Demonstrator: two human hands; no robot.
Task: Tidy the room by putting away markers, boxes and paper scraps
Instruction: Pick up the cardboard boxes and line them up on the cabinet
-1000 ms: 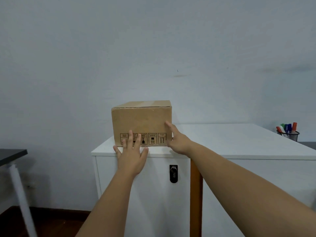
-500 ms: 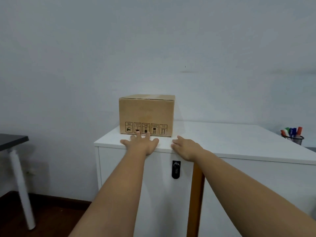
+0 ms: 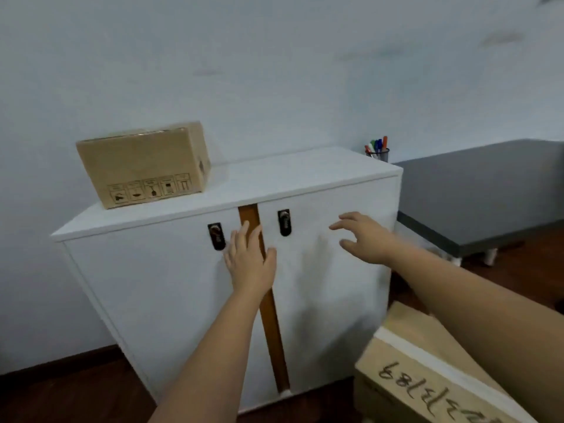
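A small cardboard box (image 3: 143, 164) with handling symbols on its front stands on the left end of the white cabinet (image 3: 305, 175). My left hand (image 3: 250, 259) hovers open in front of the cabinet doors, over the wooden centre strip. Further right, my right hand (image 3: 363, 238) is also open before the right door, holding nothing. A mesh cup of coloured markers (image 3: 378, 151) stands at the cabinet's back right corner. A second, larger cardboard box (image 3: 424, 377) with handwritten numbers sits low at the bottom right, partly under my right forearm.
Two black locks (image 3: 216, 236) (image 3: 284, 222) sit on the cabinet doors either side of the wooden strip. A dark grey table (image 3: 488, 196) stands to the right of the cabinet. The floor is dark wood. A plain wall runs behind.
Both hands have come off the small box and the cabinet top and dropped in front of the doors. My view has swung down and right, bringing the larger box into sight.
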